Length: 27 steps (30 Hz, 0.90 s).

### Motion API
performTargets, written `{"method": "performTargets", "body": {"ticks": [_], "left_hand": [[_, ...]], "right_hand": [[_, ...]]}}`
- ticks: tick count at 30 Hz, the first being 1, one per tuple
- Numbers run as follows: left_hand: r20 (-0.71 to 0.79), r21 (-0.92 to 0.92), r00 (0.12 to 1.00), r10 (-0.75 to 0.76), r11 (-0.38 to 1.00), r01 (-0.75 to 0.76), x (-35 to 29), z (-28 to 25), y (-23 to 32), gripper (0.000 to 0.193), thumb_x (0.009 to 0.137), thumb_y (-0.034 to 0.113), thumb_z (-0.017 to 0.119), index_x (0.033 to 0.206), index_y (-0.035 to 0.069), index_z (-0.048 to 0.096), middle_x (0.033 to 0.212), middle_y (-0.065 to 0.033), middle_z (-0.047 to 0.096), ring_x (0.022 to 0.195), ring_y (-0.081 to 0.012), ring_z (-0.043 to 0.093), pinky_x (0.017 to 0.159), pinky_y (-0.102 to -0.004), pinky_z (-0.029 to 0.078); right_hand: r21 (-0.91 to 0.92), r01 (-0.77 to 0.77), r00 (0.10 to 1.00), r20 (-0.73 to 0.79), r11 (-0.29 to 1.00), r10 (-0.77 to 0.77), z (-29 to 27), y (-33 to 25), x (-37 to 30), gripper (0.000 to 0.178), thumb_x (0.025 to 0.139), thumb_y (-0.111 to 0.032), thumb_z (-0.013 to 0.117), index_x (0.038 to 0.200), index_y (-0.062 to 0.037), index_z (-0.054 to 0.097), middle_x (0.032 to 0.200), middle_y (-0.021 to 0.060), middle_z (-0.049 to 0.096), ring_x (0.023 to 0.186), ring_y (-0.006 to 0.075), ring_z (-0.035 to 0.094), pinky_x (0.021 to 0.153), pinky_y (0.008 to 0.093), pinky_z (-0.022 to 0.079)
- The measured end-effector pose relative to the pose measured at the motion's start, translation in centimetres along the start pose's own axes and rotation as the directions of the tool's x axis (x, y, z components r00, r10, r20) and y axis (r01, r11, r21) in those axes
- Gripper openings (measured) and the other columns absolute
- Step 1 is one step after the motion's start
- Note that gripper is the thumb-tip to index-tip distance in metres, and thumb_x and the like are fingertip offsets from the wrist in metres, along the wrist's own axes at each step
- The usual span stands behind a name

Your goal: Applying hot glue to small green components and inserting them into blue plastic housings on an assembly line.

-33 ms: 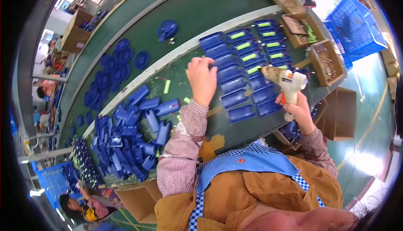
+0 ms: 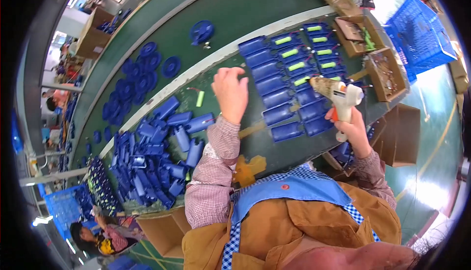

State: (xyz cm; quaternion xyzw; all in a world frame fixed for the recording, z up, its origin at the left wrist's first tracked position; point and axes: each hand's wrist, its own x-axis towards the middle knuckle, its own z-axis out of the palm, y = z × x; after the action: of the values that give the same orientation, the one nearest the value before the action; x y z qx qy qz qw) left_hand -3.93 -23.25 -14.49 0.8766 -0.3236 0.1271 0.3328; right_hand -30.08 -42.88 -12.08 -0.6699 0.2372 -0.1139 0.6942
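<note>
My right hand (image 2: 352,125) grips a white hot glue gun (image 2: 349,96). Its brown-stained nozzle points left, at the end of a green cylindrical cell (image 2: 301,81) lying in a blue plastic shell. My left hand (image 2: 230,93) hovers over the table left of the shell rows, fingers loosely bent and apart, with nothing visible in them. Blue curved shells (image 2: 273,83) lie side by side in columns. Several in the right columns carry green cells with thin wires; the left column's shells hold none. A loose green cell (image 2: 200,99) with a red wire lies left of my left hand.
A heap of blue shells (image 2: 147,164) covers the table's left. Blue round parts (image 2: 140,76) sit beyond the pale strip. Cardboard boxes (image 2: 387,76) with small parts stand at the right, near a blue crate (image 2: 419,34). Another person (image 2: 100,235) is at lower left.
My left hand has drawn slightly left, away from the shells. The glue gun stays near the same green cell. The whole view has shifted a little.
</note>
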Motion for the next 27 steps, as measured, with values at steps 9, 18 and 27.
{"method": "performTargets", "body": {"ticks": [9,18,27], "left_hand": [[0.005,0.487,0.944,-0.331,0.825,0.287,-3.6,-5.5,-10.4,0.029,0.07,0.016,0.075,0.095,0.011,0.062,0.1,-0.012,0.056,0.092,-0.0349,0.056,0.077,-0.0467,0.044],[-0.057,0.163,0.938,-0.343,0.923,0.347,-2.9,-6.7,-9.1,0.021,0.074,0.004,0.071,0.091,0.005,0.057,0.085,-0.0117,0.062,0.071,-0.0307,0.06,0.063,-0.04,0.046],[0.161,-0.687,0.907,-0.39,0.615,0.387,-3.6,-5.4,-3.2,0.032,0.077,-0.006,0.068,0.105,0.002,0.054,0.082,-0.0025,0.059,0.071,-0.0085,0.057,0.063,-0.0207,0.048]], "right_hand": [[0.005,-0.041,0.999,0.006,0.999,0.041,0.4,0.1,0.4,0.047,0.066,-0.005,0.053,0.113,0.0025,0.05,0.098,0.0109,0.061,0.091,0.0172,0.058,0.081,0.0285,0.045],[0.053,-0.004,1.0,0.001,0.999,0.004,0.4,-0.6,-0.7,0.035,0.067,0.0,0.054,0.102,0.0015,0.055,0.098,0.0078,0.06,0.088,0.0133,0.054,0.08,0.0262,0.043],[0.088,-0.075,0.997,0.034,0.993,0.072,-0.2,-0.5,-2.0,0.041,0.067,0.0,0.055,0.108,0.0013,0.053,0.095,0.0071,0.061,0.086,0.0134,0.055,0.08,0.0263,0.043]]}}
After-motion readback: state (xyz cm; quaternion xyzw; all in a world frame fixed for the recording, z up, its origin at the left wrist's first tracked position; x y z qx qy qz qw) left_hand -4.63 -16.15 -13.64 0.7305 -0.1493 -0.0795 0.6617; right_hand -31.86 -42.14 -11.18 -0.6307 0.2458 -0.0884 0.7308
